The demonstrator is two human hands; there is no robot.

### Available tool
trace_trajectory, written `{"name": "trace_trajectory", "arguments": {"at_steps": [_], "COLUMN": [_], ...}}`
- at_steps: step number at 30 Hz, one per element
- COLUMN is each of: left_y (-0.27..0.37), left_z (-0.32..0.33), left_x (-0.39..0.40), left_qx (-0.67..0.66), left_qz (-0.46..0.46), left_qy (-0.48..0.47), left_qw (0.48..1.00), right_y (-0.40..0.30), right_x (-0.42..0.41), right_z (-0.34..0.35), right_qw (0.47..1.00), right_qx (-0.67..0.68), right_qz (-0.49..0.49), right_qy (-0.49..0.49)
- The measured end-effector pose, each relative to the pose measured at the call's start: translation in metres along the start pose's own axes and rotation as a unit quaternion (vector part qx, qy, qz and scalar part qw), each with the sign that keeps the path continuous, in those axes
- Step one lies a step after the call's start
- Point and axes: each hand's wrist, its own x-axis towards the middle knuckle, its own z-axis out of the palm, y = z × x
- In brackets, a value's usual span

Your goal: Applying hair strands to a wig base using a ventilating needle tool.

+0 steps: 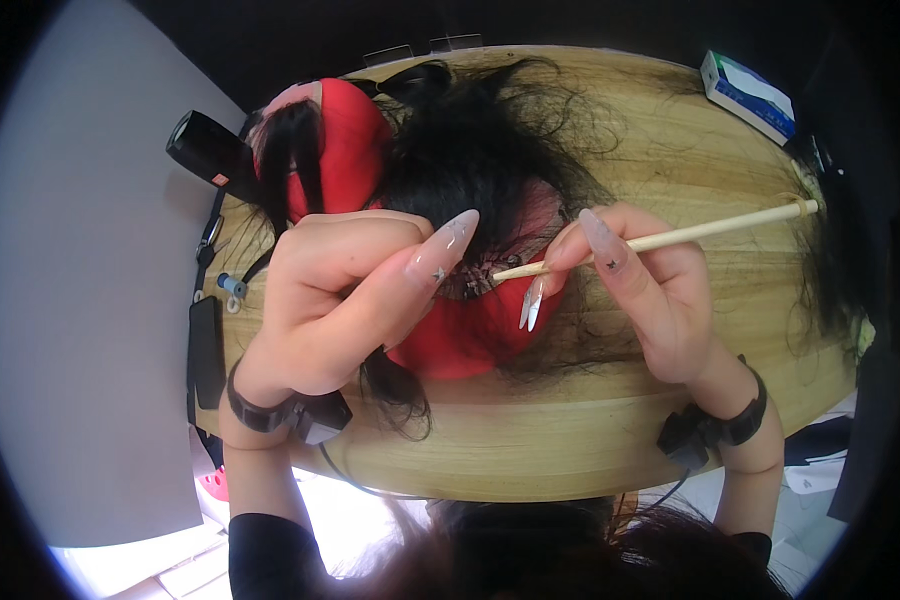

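My right hand [637, 285] grips a pale wooden stick [720, 227] between thumb and fingers; its tapered tip lies at the edge of a lace wig cap [536, 217]. The cap, with long black hair [472, 142], sits over a red head form [457, 337] in front of me. Left of it my left hand [352, 277] is curled, thumb pointing to the upper right over the form; whether it pinches hair or the cap is hidden behind the thumb. Both hands have long pale nails with star marks, and wrist straps with small black devices.
A second red head form [352, 142] with black hair stands behind, beside a black cylinder [210, 154]. A blue thread spool [231, 283] and a dark phone-like slab [206, 352] lie at left. A blue-and-white box [750, 97] is at back right; black hair [832, 277] lies along the right edge.
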Motion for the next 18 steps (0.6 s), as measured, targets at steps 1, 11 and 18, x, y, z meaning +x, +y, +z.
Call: {"name": "trace_trajectory", "arguments": {"at_steps": [1,11,18], "left_y": [-0.0006,-0.0043,-0.0077], "left_z": [-0.0010,-0.0100,-0.0082], "left_x": [0.0005,-0.0014,0.0009], "left_qx": [-0.004,-0.013,-0.022], "left_qz": [0.000,-0.010,0.002], "left_qy": [-0.012,-0.076,-0.083], "left_qw": [1.000,0.997,0.996], "right_y": [0.0042,0.0012,-0.0011], "right_x": [-0.0005,0.0006,-0.0044], "right_z": [-0.0044,-0.0033,0.0011], "right_qw": [1.000,0.999,0.998], "right_qx": [0.013,0.028,0.024], "right_qz": [-0.005,0.014,-0.009], "right_qy": [-0.007,0.019,0.057]}}
